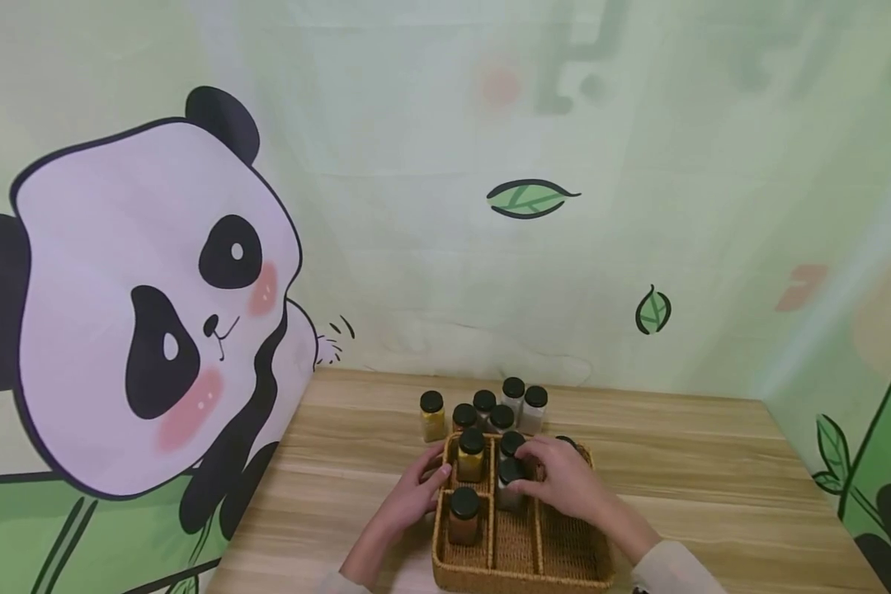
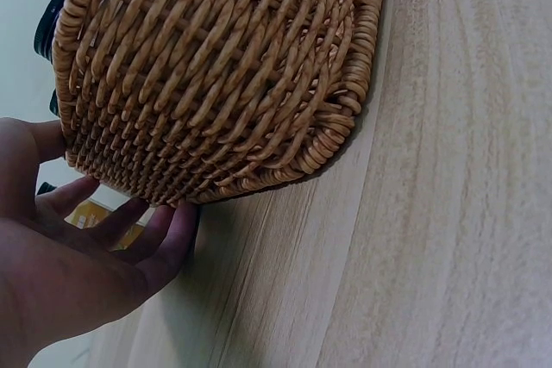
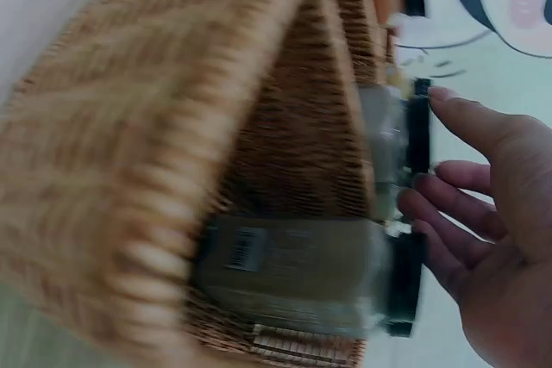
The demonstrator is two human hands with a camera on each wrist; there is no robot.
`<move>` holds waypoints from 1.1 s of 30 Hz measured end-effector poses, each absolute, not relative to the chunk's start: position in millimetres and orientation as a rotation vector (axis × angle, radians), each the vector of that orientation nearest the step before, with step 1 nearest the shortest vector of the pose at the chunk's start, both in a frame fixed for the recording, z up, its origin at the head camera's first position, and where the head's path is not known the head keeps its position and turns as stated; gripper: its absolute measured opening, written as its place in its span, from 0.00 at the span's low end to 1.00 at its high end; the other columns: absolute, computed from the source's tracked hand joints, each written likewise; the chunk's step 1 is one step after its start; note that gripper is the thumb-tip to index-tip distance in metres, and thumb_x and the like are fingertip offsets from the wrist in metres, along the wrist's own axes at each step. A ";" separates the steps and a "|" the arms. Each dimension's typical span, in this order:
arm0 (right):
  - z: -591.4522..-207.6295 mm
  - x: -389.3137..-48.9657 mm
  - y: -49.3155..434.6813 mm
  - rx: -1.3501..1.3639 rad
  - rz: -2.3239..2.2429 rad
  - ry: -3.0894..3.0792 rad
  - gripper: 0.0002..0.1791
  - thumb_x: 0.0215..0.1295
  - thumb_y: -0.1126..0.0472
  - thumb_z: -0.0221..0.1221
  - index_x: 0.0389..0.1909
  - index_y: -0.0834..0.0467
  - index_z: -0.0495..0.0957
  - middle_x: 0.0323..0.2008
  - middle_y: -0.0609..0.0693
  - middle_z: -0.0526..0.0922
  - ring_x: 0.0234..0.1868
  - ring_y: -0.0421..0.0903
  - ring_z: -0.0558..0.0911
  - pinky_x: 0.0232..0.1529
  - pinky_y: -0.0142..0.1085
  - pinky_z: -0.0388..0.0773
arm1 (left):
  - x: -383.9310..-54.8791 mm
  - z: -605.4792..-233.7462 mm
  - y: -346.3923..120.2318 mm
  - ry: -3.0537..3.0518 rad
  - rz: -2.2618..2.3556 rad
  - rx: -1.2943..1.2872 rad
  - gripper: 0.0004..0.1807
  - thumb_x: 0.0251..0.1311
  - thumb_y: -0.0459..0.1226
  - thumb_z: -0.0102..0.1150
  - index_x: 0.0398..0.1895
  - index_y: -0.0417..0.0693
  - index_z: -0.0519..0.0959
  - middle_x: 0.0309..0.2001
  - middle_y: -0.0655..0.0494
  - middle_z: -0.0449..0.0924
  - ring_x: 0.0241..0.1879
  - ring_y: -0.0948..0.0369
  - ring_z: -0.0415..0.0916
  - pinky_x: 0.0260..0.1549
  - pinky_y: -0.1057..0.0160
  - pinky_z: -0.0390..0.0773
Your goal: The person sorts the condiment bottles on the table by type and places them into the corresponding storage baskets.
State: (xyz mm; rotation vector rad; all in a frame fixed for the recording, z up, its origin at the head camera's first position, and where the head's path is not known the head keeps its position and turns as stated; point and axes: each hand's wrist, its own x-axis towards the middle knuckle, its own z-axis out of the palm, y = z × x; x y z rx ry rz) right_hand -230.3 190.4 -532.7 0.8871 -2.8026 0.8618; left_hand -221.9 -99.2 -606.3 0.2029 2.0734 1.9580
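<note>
A woven basket (image 1: pixel 523 579) with compartments holds several spice jars with black lids. My left hand (image 1: pixel 413 492) rests against the basket's left side near the far corner, its thumb at the rim and its fingertips on the outer wicker wall (image 2: pixel 207 84). With thumb and fingers, my right hand (image 1: pixel 568 478) pinches a jar (image 1: pixel 510 487) by its lid in the middle column. Behind that jar stands another black-lidded jar (image 1: pixel 511 444). The left column has a yellow-filled jar (image 1: pixel 471 464) at the back and a reddish-brown jar (image 1: pixel 464 528) in front.
Several more jars stand on the wooden table (image 1: pixel 661 437) just beyond the basket, including a yellow one (image 1: pixel 432 419) at the left and a pale one (image 1: pixel 535 410) at the right. In the right wrist view, a jar (image 3: pixel 293 273) stands in the nearest compartment. A panda-printed backdrop rises behind the table.
</note>
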 end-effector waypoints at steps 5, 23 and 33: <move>-517.8 -242.5 199.8 0.896 1.068 -2.794 0.21 0.67 0.52 0.74 0.49 0.64 0.85 0.42 0.54 0.86 0.42 0.50 0.85 0.43 0.43 0.85 | -220.7 -605.1 -100.6 2.068 1.962 0.209 0.32 0.84 0.45 0.50 0.83 0.43 0.58 0.78 0.29 0.58 0.74 0.32 0.63 0.55 0.42 0.84; -501.3 -310.5 221.5 0.510 1.140 -2.798 0.24 0.72 0.57 0.69 0.60 0.69 0.80 0.54 0.65 0.83 0.55 0.62 0.82 0.56 0.57 0.82 | -221.2 -605.1 -100.5 2.064 1.948 0.187 0.33 0.83 0.47 0.51 0.83 0.46 0.59 0.78 0.32 0.58 0.74 0.34 0.64 0.55 0.45 0.85; -520.5 -325.8 213.5 0.578 0.921 -2.899 0.38 0.70 0.56 0.70 0.71 0.74 0.69 0.67 0.73 0.74 0.68 0.71 0.74 0.67 0.64 0.73 | -220.6 -605.4 -99.8 2.074 1.949 0.190 0.32 0.83 0.46 0.50 0.83 0.45 0.59 0.78 0.31 0.59 0.74 0.34 0.63 0.56 0.43 0.84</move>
